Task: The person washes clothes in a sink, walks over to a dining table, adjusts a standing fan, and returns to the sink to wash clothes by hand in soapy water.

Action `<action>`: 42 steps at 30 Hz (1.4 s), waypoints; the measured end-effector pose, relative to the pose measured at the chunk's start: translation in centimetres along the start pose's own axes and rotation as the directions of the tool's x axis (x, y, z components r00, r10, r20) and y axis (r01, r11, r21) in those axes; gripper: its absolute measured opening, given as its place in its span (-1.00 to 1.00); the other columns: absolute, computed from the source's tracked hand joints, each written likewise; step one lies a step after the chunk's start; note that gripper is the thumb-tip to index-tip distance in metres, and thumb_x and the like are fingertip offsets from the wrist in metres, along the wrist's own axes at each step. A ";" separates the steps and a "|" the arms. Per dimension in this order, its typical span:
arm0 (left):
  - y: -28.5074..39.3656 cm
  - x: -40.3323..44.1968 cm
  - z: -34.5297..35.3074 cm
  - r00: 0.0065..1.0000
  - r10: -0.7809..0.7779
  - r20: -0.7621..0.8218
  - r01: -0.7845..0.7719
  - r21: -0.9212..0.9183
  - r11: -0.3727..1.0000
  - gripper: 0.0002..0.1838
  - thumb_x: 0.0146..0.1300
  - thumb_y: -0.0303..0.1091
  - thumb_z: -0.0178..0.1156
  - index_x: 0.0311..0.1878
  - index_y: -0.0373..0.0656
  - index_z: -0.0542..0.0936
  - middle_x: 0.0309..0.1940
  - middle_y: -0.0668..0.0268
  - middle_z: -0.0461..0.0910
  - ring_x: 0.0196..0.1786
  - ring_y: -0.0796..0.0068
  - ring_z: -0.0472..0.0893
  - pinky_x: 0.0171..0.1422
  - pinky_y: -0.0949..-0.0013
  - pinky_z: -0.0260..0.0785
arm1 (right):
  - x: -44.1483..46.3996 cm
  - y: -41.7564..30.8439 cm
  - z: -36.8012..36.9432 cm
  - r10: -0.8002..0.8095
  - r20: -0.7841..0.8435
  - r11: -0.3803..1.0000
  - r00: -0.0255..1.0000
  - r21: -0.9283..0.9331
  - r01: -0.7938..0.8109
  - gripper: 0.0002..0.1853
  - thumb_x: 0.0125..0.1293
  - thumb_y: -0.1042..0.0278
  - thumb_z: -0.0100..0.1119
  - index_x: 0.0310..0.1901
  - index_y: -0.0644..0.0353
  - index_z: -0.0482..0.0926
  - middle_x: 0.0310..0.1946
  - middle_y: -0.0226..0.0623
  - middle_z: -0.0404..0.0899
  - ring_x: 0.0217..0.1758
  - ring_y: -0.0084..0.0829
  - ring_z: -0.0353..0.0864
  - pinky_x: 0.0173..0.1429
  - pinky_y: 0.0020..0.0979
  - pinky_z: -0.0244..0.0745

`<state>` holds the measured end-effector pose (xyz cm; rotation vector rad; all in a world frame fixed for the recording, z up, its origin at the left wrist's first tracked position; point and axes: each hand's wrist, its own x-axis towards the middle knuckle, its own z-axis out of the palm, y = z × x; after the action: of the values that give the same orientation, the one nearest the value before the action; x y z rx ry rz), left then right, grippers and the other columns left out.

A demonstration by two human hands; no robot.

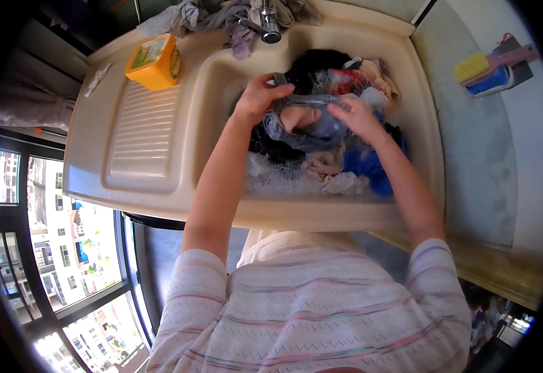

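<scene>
Both hands hold a wet grey garment [321, 133] over the sink basin, stretched between them. My left hand [262, 98] pinches one edge, with thumb and fingers closed on the cloth. On the opposite edge, my right hand [357, 118] has its fingers bent onto the fabric. A beige patch shows in the garment's middle; whether it is lining or another cloth I cannot tell. Around and below lie soaking clothes: black cloth [278, 148], blue cloth [366, 163], pale pink cloth [323, 163] and a red piece [348, 81], among soapy suds [274, 180].
The cream sink [430, 149] has a ribbed washboard [141, 133] on its left. A yellow-orange tub [155, 62] stands above the ribs. Behind the basin are a metal faucet [269, 28] and damp cloths [187, 18]. Brushes [486, 68] rest on the right ledge.
</scene>
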<state>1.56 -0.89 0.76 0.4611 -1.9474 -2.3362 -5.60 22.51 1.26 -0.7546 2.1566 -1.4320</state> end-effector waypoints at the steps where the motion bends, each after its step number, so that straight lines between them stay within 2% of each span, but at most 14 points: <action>1: -0.6 0.0 -0.7 0.998 -0.030 0.061 0.028 0.034 0.999 -0.37 -0.17 -0.38 0.32 0.07 -0.23 0.39 -0.54 0.29 0.52 -0.42 0.50 0.50 -0.35 0.48 0.33 | 0.2 -1.1 -0.7 -0.166 -0.105 0.983 0.981 -0.095 0.156 -0.71 0.16 0.18 0.12 -0.35 0.30 0.55 -0.63 -0.38 0.48 -0.55 -0.64 0.39 -0.43 -0.52 0.31; 6: -1.4 -2.2 0.4 0.995 0.101 0.026 -0.073 0.867 0.494 -0.44 -0.24 -0.37 0.29 -0.01 -0.01 0.48 -0.39 0.21 0.57 -0.26 0.31 0.56 -0.13 0.34 0.38 | 1.2 -8.4 -3.3 -0.287 -0.317 0.958 0.904 -0.097 0.271 -0.79 0.23 0.33 0.04 -0.24 0.30 0.54 -0.41 -0.39 0.54 -0.41 -0.66 0.45 -0.32 -0.61 0.37; 12: -0.8 -2.1 -5.5 0.967 0.211 -0.141 0.088 0.966 0.244 -0.72 -0.13 -0.42 0.19 -0.26 0.06 0.61 -0.29 0.17 0.57 -0.17 0.20 0.54 -0.06 0.27 0.38 | 0.1 -12.3 -8.5 -0.142 -0.443 0.868 0.885 0.375 0.327 -0.78 0.21 0.35 0.05 -0.20 0.32 0.53 -0.45 -0.40 0.50 -0.43 -0.62 0.47 -0.47 -0.57 0.41; 17: 4.7 -1.8 -9.6 0.877 0.409 -0.251 0.095 0.927 0.364 -0.81 -0.15 -0.33 0.22 -0.37 -0.06 0.63 -0.49 0.18 0.58 -0.39 0.24 0.58 -0.24 0.31 0.40 | 0.2 -8.6 -8.9 0.055 -0.416 0.888 0.908 0.436 0.146 -0.78 0.19 0.38 0.04 -0.15 0.25 0.49 -0.35 -0.38 0.49 -0.39 -0.59 0.49 -0.45 -0.49 0.48; 20: 5.0 -1.9 -6.2 0.899 0.314 -0.307 0.005 0.722 0.692 -0.77 -0.16 -0.27 0.23 -0.37 -0.11 0.62 -0.46 0.18 0.58 -0.39 0.32 0.57 -0.26 0.33 0.39 | 1.5 -6.1 -5.1 0.085 -0.342 0.903 0.936 0.423 0.072 -0.78 0.19 0.39 0.02 -0.12 0.21 0.48 -0.34 -0.37 0.49 -0.37 -0.54 0.52 -0.42 -0.43 0.51; 22: 2.8 -1.8 -2.9 0.885 0.464 -0.026 -0.163 0.917 0.363 -0.70 -0.18 -0.18 0.25 -0.34 -0.12 0.61 -0.40 0.18 0.59 -0.35 0.31 0.57 -0.23 0.34 0.39 | 1.7 -6.4 -2.2 0.153 -0.200 0.807 0.968 0.591 -0.006 -0.75 0.19 0.40 0.01 -0.09 0.25 0.44 -0.34 -0.34 0.49 -0.34 -0.48 0.55 -0.38 -0.38 0.53; 26: -1.8 -4.1 5.6 0.939 0.343 0.029 -0.143 0.939 0.314 -0.60 -0.17 -0.11 0.27 -0.26 -0.16 0.58 -0.35 0.13 0.58 -0.28 0.25 0.56 -0.16 0.33 0.37 | 2.0 -7.4 1.3 0.184 -0.181 0.717 0.966 0.697 -0.006 -0.67 0.13 0.51 0.02 -0.03 0.37 0.37 -0.29 -0.24 0.47 -0.34 -0.40 0.55 -0.28 -0.33 0.54; 29: -4.1 -1.6 4.5 0.960 0.179 -0.216 0.034 0.724 0.689 -0.60 -0.11 -0.14 0.22 -0.22 -0.19 0.56 -0.32 0.10 0.58 -0.22 0.26 0.55 -0.11 0.31 0.35 | 1.1 -9.3 0.5 0.029 -0.185 0.778 0.982 0.621 0.094 -0.56 0.06 0.60 0.02 0.05 0.40 0.31 -0.32 -0.24 0.46 -0.34 -0.42 0.53 -0.23 -0.40 0.53; 31: -4.5 -0.3 2.8 0.980 0.072 -0.184 -0.024 0.252 0.967 -0.67 -0.06 -0.32 0.12 -0.19 -0.28 0.53 -0.28 0.11 0.57 -0.15 0.27 0.53 0.00 0.33 0.28 | 1.0 -9.5 -1.0 -0.058 -0.215 0.852 0.975 0.499 0.161 -0.57 0.11 0.57 -0.01 0.07 0.38 0.28 -0.24 -0.20 0.47 -0.25 -0.44 0.51 -0.12 -0.42 0.49; 34: -5.9 3.1 -1.1 0.996 0.080 0.035 -0.050 -0.512 0.857 -0.75 -0.04 -0.41 0.05 -0.25 -0.27 0.52 -0.28 0.15 0.56 -0.17 0.20 0.52 -0.04 0.32 0.33 | 2.5 -7.0 -3.7 -0.137 -0.270 0.949 0.953 0.240 0.205 -0.51 0.13 0.51 0.02 0.14 0.31 0.22 -0.21 -0.23 0.49 -0.23 -0.49 0.49 -0.17 -0.48 0.45; 35: 1.1 -0.8 0.9 0.962 -0.086 0.258 0.248 -0.706 0.664 -0.71 -0.01 -0.36 0.02 -0.19 -0.27 0.49 -0.23 0.13 0.54 -0.12 0.23 0.51 0.00 0.29 0.33 | 3.1 -5.9 -4.1 -0.149 -0.305 0.966 0.940 0.156 0.204 -0.49 0.12 0.51 0.04 0.14 0.30 0.22 -0.25 -0.24 0.50 -0.26 -0.51 0.50 -0.22 -0.48 0.45; 37: 3.5 -2.2 1.7 0.956 -0.060 0.287 0.246 -0.674 0.697 -0.65 0.01 -0.32 0.06 -0.14 -0.32 0.45 -0.23 0.14 0.54 -0.15 0.23 0.52 0.03 0.24 0.34 | 3.6 -2.5 -3.8 -0.107 -0.311 0.978 0.944 0.140 0.157 -0.43 0.11 0.45 0.09 0.18 0.26 0.16 -0.27 -0.24 0.52 -0.29 -0.53 0.50 -0.29 -0.50 0.44; 40: 2.9 -1.9 2.0 0.953 -0.010 0.303 0.196 -0.590 0.783 -0.67 0.00 -0.36 0.10 -0.15 -0.32 0.45 -0.27 0.16 0.54 -0.21 0.29 0.54 -0.02 0.26 0.37 | 1.6 -0.7 0.2 0.013 0.213 0.994 0.977 -0.112 0.011 -0.49 0.14 0.33 0.14 0.12 0.20 0.24 -0.12 -0.32 0.48 -0.15 -0.54 0.47 -0.17 -0.51 0.41; 42: 2.4 -1.9 2.5 0.949 -0.001 0.314 0.176 -0.529 0.830 -0.70 -0.02 -0.41 0.12 -0.17 -0.30 0.45 -0.31 0.19 0.54 -0.26 0.34 0.55 -0.08 0.30 0.40 | 0.8 0.4 3.2 -0.126 0.321 0.989 0.939 0.109 0.096 -0.52 0.12 0.31 0.14 0.06 0.30 0.31 -0.14 -0.26 0.49 -0.11 -0.49 0.47 -0.03 -0.49 0.37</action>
<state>2.42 1.44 3.79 0.1516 -1.2315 -3.0120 -4.27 19.93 -0.37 -1.0155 1.8083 -1.3399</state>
